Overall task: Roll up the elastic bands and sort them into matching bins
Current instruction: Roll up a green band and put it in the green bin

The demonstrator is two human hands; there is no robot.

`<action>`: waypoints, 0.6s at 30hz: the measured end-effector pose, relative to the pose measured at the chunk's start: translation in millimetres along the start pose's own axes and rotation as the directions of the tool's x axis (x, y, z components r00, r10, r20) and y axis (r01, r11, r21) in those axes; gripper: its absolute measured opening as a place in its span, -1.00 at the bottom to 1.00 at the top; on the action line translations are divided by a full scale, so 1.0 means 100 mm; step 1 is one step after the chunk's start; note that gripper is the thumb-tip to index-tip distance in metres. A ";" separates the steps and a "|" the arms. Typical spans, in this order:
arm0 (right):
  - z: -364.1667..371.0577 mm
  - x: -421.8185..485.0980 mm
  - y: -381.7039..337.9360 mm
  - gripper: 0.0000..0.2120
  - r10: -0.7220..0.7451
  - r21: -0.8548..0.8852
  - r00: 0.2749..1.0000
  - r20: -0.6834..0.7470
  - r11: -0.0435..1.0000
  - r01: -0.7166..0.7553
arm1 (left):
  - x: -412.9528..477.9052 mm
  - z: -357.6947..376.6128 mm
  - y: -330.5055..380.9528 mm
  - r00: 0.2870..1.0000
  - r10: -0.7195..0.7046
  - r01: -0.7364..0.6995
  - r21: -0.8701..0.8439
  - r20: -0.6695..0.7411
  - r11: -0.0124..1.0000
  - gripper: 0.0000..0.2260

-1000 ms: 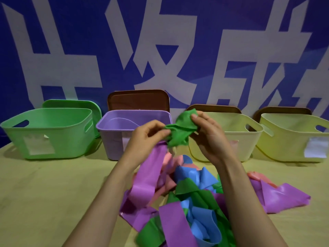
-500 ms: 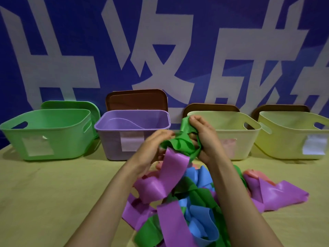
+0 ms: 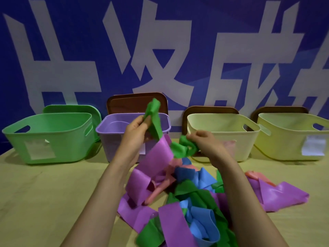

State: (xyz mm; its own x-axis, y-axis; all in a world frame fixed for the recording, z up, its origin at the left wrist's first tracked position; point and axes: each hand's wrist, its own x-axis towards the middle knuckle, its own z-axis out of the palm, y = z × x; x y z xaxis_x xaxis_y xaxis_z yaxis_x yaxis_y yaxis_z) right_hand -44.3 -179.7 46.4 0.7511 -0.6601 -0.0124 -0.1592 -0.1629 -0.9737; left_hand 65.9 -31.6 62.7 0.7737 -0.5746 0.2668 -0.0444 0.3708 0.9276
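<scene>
While your two hands hold a green band (image 3: 154, 122) above the worktop (image 3: 44, 193), your left hand (image 3: 136, 130) pinches its upper end between thumb and fingers, and the tip stands up in front of the purple bin (image 3: 110, 139). Your right hand (image 3: 204, 142), lower and off to the right, has its fingers curled round the band's bunched lower end, in front of the left yellow bin (image 3: 231, 136). The band slopes down between the hands. A purple band (image 3: 156, 159) drapes across its middle and trails to the pile (image 3: 195, 202) beneath.

That pile, a tangle of purple, blue, green and pink bands, lies on the worktop between your forearms. A second purple band (image 3: 283, 195) and a pink band (image 3: 256, 175) lie just right of your right forearm.

Four bins line the far edge of the worktop: a green bin (image 3: 48, 138) on the left, then the purple one, then the left yellow bin and a right yellow bin (image 3: 288, 138). Pale labels show on their fronts. A green lid (image 3: 71, 109) leans behind the green bin, and brown lids (image 3: 131, 104) stand behind the other three. A blue wall (image 3: 74, 50) with large white characters fills the background.
</scene>
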 end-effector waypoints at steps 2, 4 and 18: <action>-0.06 -0.02 0.01 -0.79 0.022 -0.379 0.999 0.048 0.925 -0.003 | -0.04 0.03 0.01 0.998 -0.008 0.007 0.015 0.060 1.000 -0.86; -0.06 -0.04 -0.02 -0.74 -0.055 -0.535 0.998 0.021 0.843 0.057 | -0.09 0.08 -0.02 0.995 0.011 -0.014 0.037 0.096 0.999 -0.90; -0.07 -0.05 -0.24 -0.75 -0.109 0.716 0.994 -0.016 0.692 0.088 | -0.11 0.08 -0.01 0.978 0.025 -0.090 0.312 0.205 0.946 -0.65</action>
State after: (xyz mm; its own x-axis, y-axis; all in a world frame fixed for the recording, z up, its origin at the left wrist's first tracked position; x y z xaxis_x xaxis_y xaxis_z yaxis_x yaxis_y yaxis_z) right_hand -48.3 -177.8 71.0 0.7533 -0.6505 0.0972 0.4145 0.3548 -0.8380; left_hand 52.5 -31.6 60.8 0.6263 -0.7025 0.3381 -0.3088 0.1747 0.9349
